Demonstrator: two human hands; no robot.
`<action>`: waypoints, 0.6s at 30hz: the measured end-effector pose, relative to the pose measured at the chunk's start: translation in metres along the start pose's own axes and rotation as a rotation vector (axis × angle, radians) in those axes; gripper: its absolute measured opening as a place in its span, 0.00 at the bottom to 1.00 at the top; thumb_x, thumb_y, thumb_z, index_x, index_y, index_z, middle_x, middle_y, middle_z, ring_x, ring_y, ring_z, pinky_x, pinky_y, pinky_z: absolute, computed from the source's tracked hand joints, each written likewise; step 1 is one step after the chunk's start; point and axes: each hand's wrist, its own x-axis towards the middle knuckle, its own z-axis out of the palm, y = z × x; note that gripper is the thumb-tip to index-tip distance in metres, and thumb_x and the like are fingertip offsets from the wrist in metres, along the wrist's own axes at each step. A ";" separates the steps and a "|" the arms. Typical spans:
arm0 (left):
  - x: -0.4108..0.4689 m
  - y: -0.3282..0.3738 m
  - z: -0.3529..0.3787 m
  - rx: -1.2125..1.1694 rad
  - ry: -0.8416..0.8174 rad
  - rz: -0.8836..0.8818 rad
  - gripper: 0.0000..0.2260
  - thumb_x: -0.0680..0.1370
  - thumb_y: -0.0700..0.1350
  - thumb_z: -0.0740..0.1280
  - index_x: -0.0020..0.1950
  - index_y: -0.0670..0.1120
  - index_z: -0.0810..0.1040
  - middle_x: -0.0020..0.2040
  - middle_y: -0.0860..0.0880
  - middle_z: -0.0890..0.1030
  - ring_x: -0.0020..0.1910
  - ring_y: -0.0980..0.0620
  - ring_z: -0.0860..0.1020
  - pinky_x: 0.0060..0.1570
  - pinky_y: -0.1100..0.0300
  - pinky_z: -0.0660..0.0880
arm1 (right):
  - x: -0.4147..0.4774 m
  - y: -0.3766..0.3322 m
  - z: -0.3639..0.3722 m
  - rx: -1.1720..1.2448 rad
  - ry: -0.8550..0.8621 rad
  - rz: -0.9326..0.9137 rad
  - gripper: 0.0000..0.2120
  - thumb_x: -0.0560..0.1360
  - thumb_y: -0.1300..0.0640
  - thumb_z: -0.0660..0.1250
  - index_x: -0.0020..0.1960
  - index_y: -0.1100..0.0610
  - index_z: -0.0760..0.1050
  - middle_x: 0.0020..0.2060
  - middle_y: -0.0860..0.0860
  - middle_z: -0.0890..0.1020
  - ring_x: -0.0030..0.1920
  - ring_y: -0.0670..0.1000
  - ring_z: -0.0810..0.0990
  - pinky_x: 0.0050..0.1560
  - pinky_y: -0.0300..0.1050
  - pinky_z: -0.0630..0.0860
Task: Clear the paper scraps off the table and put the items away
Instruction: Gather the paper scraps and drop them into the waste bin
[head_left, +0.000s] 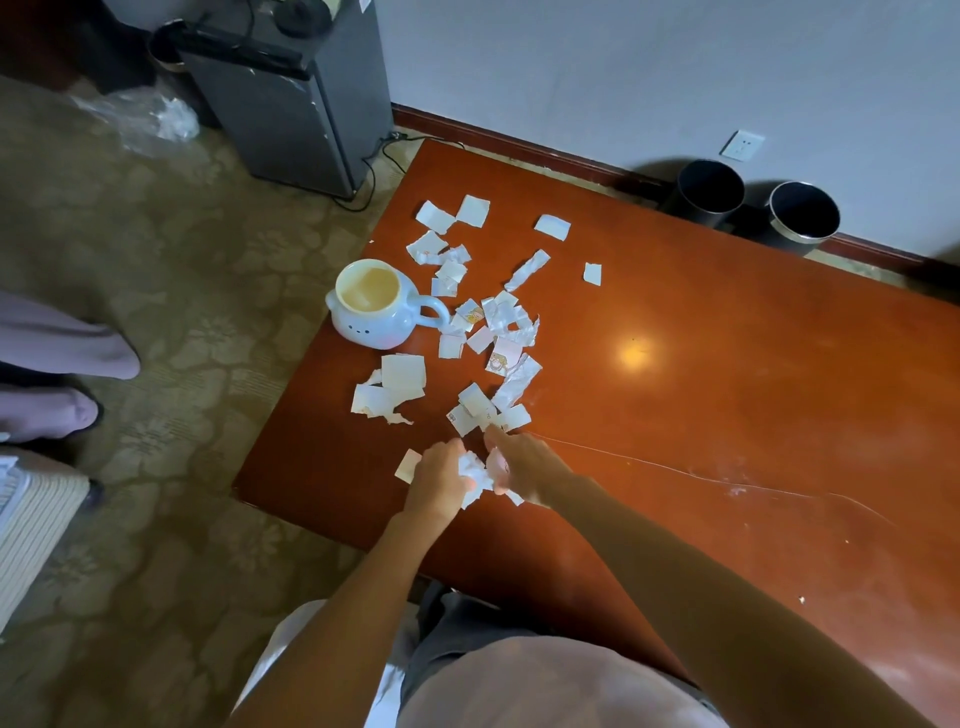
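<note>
The left hand (441, 475) is hovering over the near left part of the table (727, 364), its fingers curling round a crumpled bunch of scraps (472, 470) and holding it just above the wood. The right hand (522, 465) is sitting just beside it on the right, touching the same bunch, with one finger stretching away towards the nearest loose scraps (470, 312). That hand is blurring, so I cannot tell whether its fingers are pinching any paper or only touching it.

The loose scraps are lying scattered in a band running from just beyond the hands to the far left part of the table, some overlapping, some showing a printed orange picture. One single scrap (408, 465) is lying flat just left of the left hand.

A pale blue mug (371, 304) is standing upright at the left edge of the table, its handle pointing right and touching the scraps beside it.

Beyond the far edge, two dark bins (709, 192) are standing side by side on the floor against the wall, under a white socket (742, 145). A grey fridge (296, 93) is standing on the carpet at the far left
</note>
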 end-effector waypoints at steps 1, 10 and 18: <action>0.000 -0.001 0.001 0.006 0.005 -0.002 0.21 0.76 0.42 0.67 0.68 0.41 0.69 0.66 0.43 0.73 0.66 0.48 0.72 0.63 0.60 0.71 | 0.001 0.000 0.001 0.000 0.028 0.003 0.20 0.75 0.62 0.67 0.64 0.59 0.65 0.54 0.59 0.78 0.54 0.58 0.78 0.51 0.49 0.76; -0.002 0.003 0.003 -0.046 0.066 0.011 0.22 0.75 0.39 0.69 0.67 0.44 0.66 0.66 0.44 0.73 0.66 0.47 0.73 0.65 0.57 0.70 | -0.005 0.012 0.009 0.128 0.164 0.092 0.08 0.74 0.61 0.68 0.50 0.63 0.73 0.57 0.55 0.67 0.44 0.52 0.71 0.44 0.43 0.76; 0.000 0.005 0.002 -0.040 0.070 -0.014 0.18 0.75 0.42 0.69 0.64 0.41 0.72 0.63 0.43 0.75 0.63 0.47 0.74 0.60 0.60 0.74 | -0.006 0.032 -0.003 0.371 0.265 0.234 0.10 0.75 0.65 0.65 0.39 0.58 0.67 0.31 0.48 0.71 0.29 0.43 0.68 0.25 0.33 0.63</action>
